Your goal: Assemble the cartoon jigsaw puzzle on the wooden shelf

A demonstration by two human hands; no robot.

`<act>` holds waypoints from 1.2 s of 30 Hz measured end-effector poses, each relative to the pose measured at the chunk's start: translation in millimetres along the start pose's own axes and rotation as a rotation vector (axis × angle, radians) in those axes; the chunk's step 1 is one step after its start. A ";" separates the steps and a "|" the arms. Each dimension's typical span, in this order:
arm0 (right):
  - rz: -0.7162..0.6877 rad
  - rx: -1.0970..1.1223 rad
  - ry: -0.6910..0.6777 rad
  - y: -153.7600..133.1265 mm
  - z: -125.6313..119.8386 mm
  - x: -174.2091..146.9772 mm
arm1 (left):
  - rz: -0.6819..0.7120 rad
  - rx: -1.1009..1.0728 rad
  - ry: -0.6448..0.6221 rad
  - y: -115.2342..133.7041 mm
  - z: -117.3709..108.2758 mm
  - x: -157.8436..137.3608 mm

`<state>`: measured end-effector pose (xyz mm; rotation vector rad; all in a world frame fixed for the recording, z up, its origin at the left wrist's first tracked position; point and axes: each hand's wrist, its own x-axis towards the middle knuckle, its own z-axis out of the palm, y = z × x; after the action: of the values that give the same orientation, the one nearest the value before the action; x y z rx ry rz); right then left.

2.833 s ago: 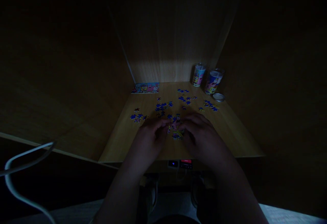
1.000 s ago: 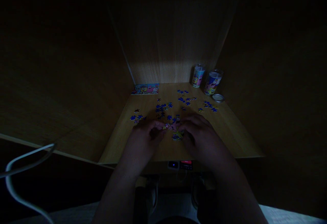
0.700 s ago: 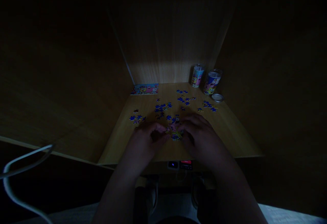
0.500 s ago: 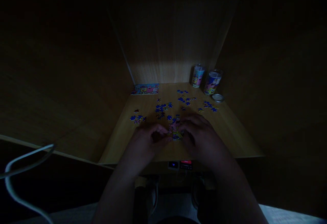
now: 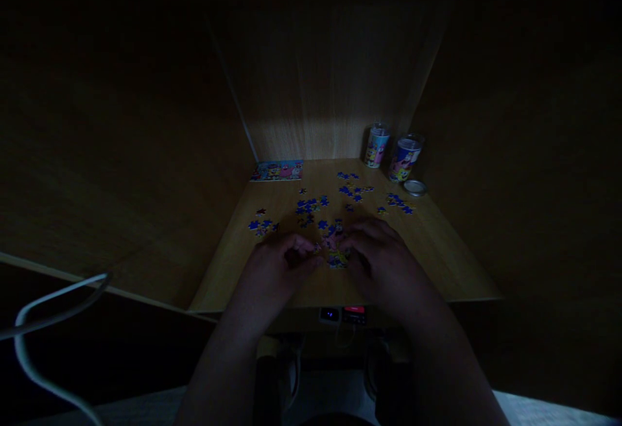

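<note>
In the dim middle of the wooden desk lies a small block of joined jigsaw pieces (image 5: 335, 256), pink, yellow and blue. At its left side my left hand (image 5: 287, 264) pinches a small jigsaw piece (image 5: 317, 247), held slightly apart from the block. My right hand (image 5: 374, 251) curls over the block's right edge, its fingertips gripping there; the hand hides part of that side. Just beyond the block are loose blue pieces (image 5: 322, 224).
Loose jigsaw pieces (image 5: 307, 207) lie in several clusters across the desk (image 5: 228, 270). A picture card (image 5: 276, 170) leans at the back left. Two printed cans (image 5: 376, 146) and a round lid (image 5: 414, 187) stand back right. A white cable (image 5: 29, 361) hangs left.
My left hand has drawn slightly left from the joined block, with a small piece at its fingertips. My right hand has stayed in place.
</note>
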<state>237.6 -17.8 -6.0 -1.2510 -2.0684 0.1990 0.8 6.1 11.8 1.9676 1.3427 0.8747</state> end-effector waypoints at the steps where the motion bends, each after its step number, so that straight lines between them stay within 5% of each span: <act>1: -0.002 0.001 -0.001 -0.1 0.1 0.1 | -0.017 0.025 0.030 -0.7 -1.7 -0.2; 6: 0.000 0.001 -0.005 -0.4 0.3 0.5 | -0.087 0.225 0.155 -4.7 -9.9 -0.4; 15: 0.014 0.011 -0.006 0.1 3.1 -0.6 | -0.194 0.323 0.125 2.7 -9.4 1.4; 19: 0.040 -0.008 0.059 -0.1 0.4 -1.4 | -0.003 0.339 0.109 -4.8 -6.5 -1.0; 27: 0.426 -0.343 0.359 53.6 -34.4 -26.6 | 0.185 0.417 0.168 -18.9 -1.4 -2.4; 31: 0.396 -0.345 0.294 62.3 -30.4 -29.0 | 0.279 0.429 0.219 -16.1 3.0 -3.4; 36: 0.288 -0.282 0.215 49.6 -21.6 -19.4 | 0.449 0.346 0.074 -8.0 4.7 -5.7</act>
<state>292.5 -12.6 -22.2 -1.6638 -1.7688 -0.0992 -1.5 2.7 1.7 2.5945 1.1681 0.9710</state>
